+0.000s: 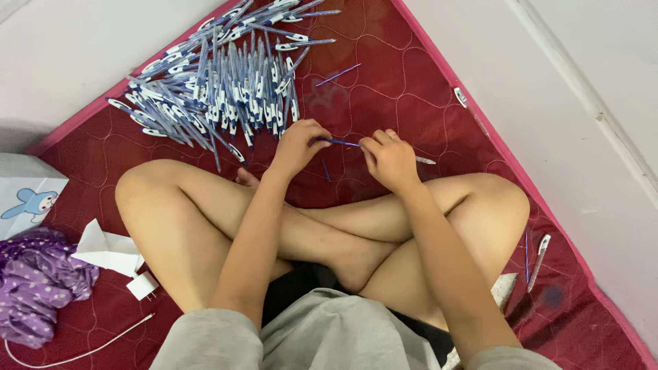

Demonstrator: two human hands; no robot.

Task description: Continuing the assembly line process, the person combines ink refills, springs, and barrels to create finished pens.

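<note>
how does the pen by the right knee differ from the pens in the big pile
The pen by the right knee lies alone at the mat's edge; the pile of pens sits heaped and crisscrossed ahead of the left hand. The single pen points roughly lengthwise; the pile's pens fan many ways. Both look white and blue.

Single head-worn view — steep downward, close over crossed legs and red mat [425, 89].
</note>
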